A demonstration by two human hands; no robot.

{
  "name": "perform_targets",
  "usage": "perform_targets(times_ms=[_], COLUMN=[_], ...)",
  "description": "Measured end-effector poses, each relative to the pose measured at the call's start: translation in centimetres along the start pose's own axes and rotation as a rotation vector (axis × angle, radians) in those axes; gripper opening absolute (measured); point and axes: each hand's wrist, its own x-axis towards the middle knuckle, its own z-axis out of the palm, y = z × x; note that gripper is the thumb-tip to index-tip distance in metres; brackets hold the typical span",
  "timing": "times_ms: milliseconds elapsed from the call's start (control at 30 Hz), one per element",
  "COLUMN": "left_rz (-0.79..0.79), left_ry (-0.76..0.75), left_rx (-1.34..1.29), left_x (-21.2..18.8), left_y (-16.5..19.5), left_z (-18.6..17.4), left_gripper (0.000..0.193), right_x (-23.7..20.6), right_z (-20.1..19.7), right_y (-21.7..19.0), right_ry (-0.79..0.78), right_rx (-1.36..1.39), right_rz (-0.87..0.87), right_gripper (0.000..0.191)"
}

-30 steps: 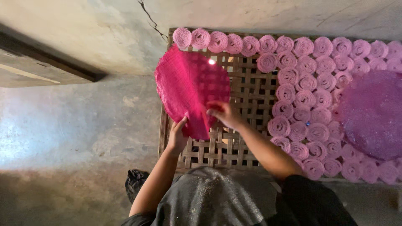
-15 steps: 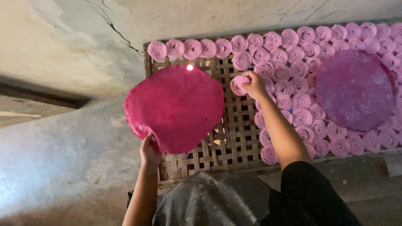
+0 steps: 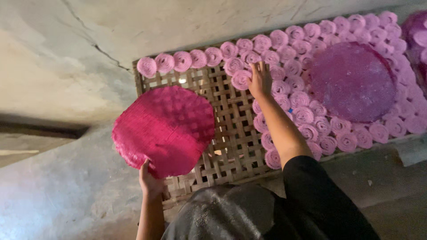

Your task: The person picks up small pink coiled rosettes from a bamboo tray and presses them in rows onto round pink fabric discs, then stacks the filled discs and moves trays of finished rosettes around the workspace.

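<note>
Disc (image 3: 167, 129): a round, flat, deep-pink woven sheet, the largest loose item in hand. It sits over the left end of the rack (image 3: 222, 129), tilted slightly, its broad face toward the camera. Being round, it has no true long axis; its plane lies roughly parallel to the rack surface, and its lower edge points toward the person.

Rack: a woven bamboo lattice set against a pale cracked wall (image 3: 89, 58). The bare lattice shows at left and centre; the right part is covered.

Purple disc (image 3: 353, 82): a second, darker round sheet lying flat on the right part of the rack, ringed by rolls.

Rolls (image 3: 293, 98): many small pale-pink spiral coils laid side by side, in one row along the far edge and in a dense field at right.

Left hand (image 3: 150, 182): its grip is clenched on the lower rim of the disc, fingers behind, holding it clear of the lattice.

Right hand (image 3: 260, 80): reaches across to the far row, fingers spread and resting on a roll (image 3: 241, 80) at the edge of the covered field. Whether this grip is closed on the roll or only pressing it cannot be told.

Procedure note, as a judgement: seat each roll snug against its neighbours, spiral face up, so that no gap opens in the row. Keep the disc level and supported at the rim so it neither folds nor brushes rolls already placed
</note>
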Motion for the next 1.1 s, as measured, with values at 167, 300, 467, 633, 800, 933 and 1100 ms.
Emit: perform_targets(times_ms=[167, 300, 467, 633, 800, 933, 1100], left_rz=[0.203, 0.306, 0.494, 0.852, 1.163, 1.222, 0.827], left_ry=[0.006, 0.016, 0.166, 0.358, 0.296, -0.059, -0.198], left_rx=[0.118, 0.138, 0.309, 0.881, 1.372, 1.466, 2.085], left_x=[-0.7, -2.1, -2.3, -6.6, -11.4, -14.9, -18.9], left_y=[-1.1, -3.1, -9.0, -13.3, -15.7, -21.2, -34.6], left_z=[-0.9, -0.3, 7.0, 11.9, 18.4, 27.2, 41.8], left_gripper=[0.009, 0.008, 0.008, 0.009, 0.010, 0.010, 0.045], right_x=[-2.8, -7.3, -10.8, -12.8, -11.9, -9.0, -9.6], right_z=[-2.9, -8.8, -16.3, -17.1, -18.3, -21.9, -31.2], right_y=[11.3, 26.1, 40.3, 46.6, 47.7, 41.0, 26.5], right_ry=[0.177, 0.343, 0.202, -0.087, 0.039, 0.007, -0.415], right_rx=[-0.157, -0.273, -0.388, -0.304, -0.001, 0.246, 0.719], right_rz=[0.225, 0.457, 0.787, 0.945, 0.829, 0.546, 0.119], right_gripper=[0.055, 0.051, 0.070, 0.072, 0.033, 0.023, 0.034])
